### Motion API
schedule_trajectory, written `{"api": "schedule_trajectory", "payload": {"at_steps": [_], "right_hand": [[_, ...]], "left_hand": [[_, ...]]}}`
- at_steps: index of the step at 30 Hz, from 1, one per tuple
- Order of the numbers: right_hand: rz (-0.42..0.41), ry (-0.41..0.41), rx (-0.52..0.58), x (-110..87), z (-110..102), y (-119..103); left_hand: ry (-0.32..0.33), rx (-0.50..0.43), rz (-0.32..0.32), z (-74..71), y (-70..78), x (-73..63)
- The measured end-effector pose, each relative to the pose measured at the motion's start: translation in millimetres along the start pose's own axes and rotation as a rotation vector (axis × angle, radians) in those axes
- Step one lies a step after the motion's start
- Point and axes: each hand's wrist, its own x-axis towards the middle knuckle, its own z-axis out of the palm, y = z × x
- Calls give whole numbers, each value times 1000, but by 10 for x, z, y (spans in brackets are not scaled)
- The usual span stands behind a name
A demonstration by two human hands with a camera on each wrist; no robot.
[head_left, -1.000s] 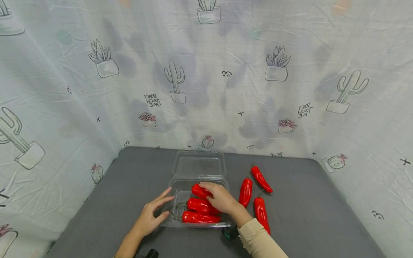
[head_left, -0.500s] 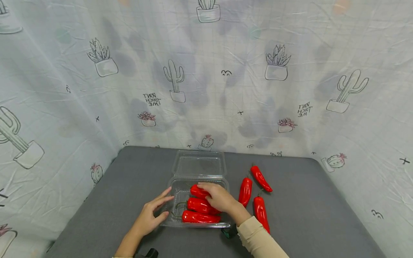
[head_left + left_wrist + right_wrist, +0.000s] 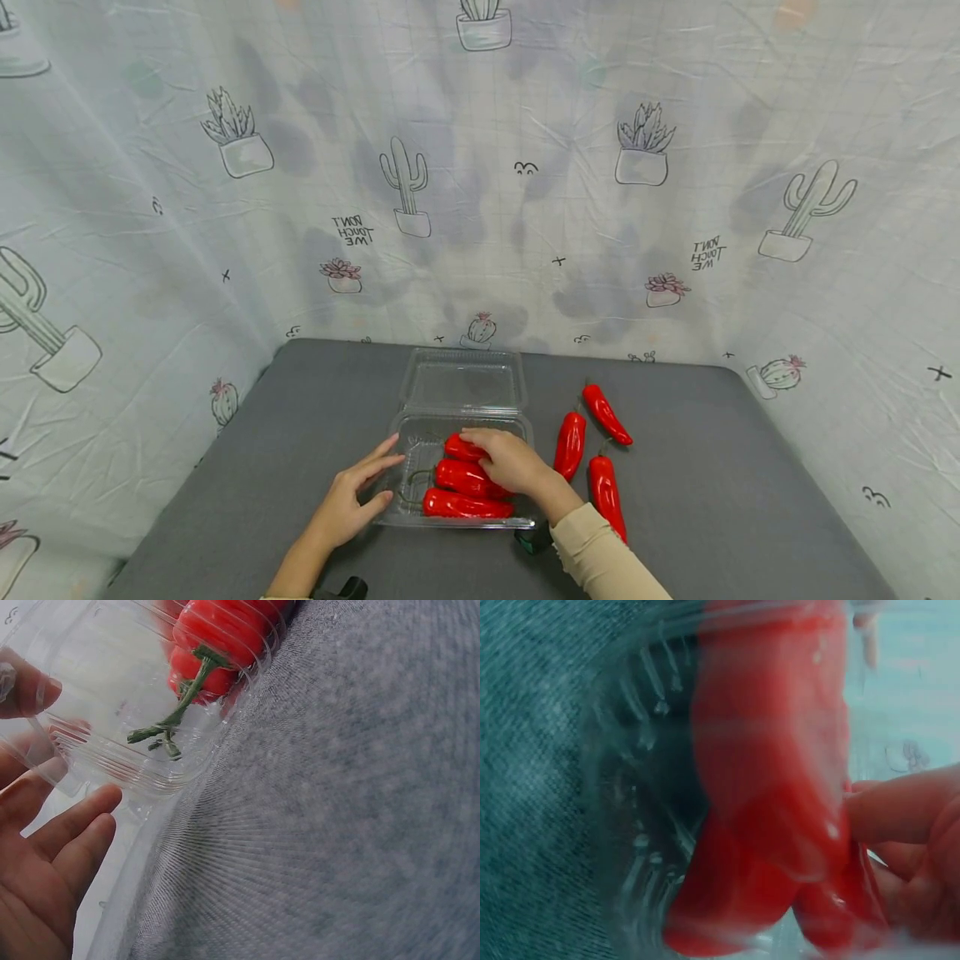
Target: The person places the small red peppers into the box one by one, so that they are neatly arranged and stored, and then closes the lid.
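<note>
A clear plastic clamshell container (image 3: 416, 433) lies on the table with its lid (image 3: 465, 383) folded back. Inside it two glossy red chili peppers (image 3: 468, 504) lie crosswise, stems to the left. Behind them my right hand (image 3: 513, 462) grips a third red chili pepper (image 3: 459, 447) from above, covering its right end. In the right wrist view, blurred red peppers (image 3: 769, 750) show through the plastic beside my fingers. My left hand (image 3: 352, 500) rests at the container's left edge with fingers spread; in the left wrist view, a green stem (image 3: 180, 712) lies near that wall.
To the right of the container, several more red peppers (image 3: 606, 496) lie loose on the grey table (image 3: 720, 483). A dark object (image 3: 532, 540) sits under my right wrist. A printed cactus curtain (image 3: 480, 208) closes off the back and sides.
My right hand and the pepper in it have shifted slightly to the left and settled at the back of the container. My left hand stays in place.
</note>
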Motion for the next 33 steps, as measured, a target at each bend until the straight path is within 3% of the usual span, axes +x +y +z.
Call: {"api": "schedule_trajectory", "payload": {"at_steps": [6,17,20,27,33], "right_hand": [[-16,-5,-37,-11,10,-7],[16,50,70,-23,12,1],[4,82,103,-29,10,7],[-40,163,139,-46,12,17],[-90,259,189,-73,12,27]], "left_hand": [[4,-8,2,6,3,-4],[-10,11,14,3,-51,-10],[-11,7,-6,3,-39,-10],[-7,11,30,7,-38,-10],[-7,6,18,10,-44,-15]]}}
